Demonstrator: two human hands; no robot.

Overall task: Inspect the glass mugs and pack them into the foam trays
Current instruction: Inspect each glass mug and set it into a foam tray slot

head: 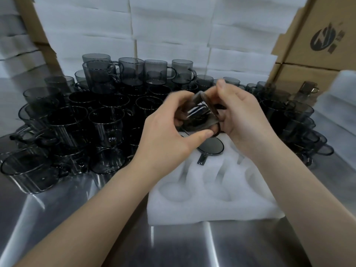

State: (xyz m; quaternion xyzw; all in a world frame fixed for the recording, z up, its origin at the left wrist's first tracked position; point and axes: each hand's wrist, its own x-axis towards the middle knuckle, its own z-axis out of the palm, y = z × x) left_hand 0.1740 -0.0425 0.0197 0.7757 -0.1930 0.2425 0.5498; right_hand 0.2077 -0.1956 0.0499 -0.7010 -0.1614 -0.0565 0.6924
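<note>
Packing station in a glassware factory or warehouse: dozens of smoky glass mugs (106,120) crowd a stainless-steel bench (57,218), a moulded foam tray (212,211) lies at its front, white foam sheets (169,35) are stacked high behind, and cardboard cartons (317,54), one stamped with a logo, stand at either side.

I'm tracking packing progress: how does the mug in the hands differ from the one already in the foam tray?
The held mug is lifted, gripped by left hand and right hand; the packed mug sits in a foam tray pocket. The held mug is tilted, its wall showing; the packed mug shows only a round end and handle. Both are smoky glass.
</note>
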